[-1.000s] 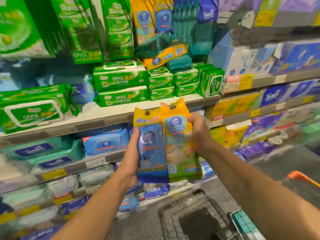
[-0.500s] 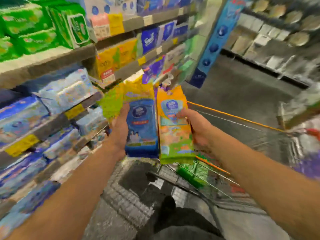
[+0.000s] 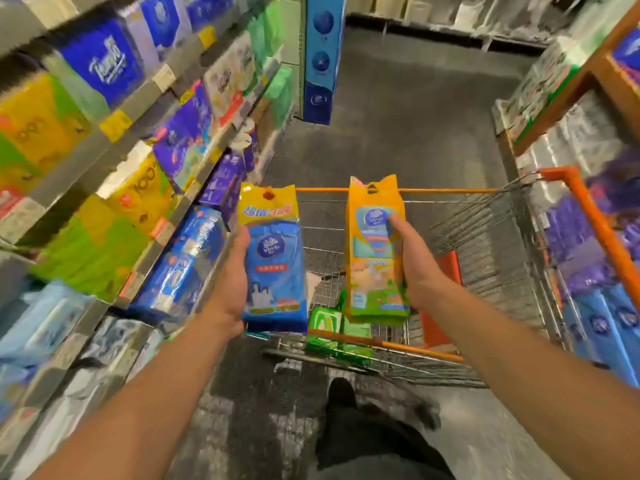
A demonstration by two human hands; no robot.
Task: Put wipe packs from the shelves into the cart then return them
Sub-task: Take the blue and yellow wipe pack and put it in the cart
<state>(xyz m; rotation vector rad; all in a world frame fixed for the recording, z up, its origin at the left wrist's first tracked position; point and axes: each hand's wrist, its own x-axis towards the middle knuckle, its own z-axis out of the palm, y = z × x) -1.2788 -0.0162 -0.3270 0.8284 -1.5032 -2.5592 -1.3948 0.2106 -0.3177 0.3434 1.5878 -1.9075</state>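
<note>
- The two packs, side by side before, are now apart above the wire cart (image 3: pixel 485 216).
- Left hand (image 3: pixel 230 289) grips the glossy blue pack (image 3: pixel 273 271).
- Right hand (image 3: pixel 414 261) grips the flat orange-green pack (image 3: pixel 372 265).

You have one wide-angle head view only, looking forward and down along the aisle floor (image 3: pixel 398 126). Your forearms enter from the bottom edge, with the cart (image 3: pixel 485 216) close ahead and shelves (image 3: pixel 145 98) close on your left.
</note>
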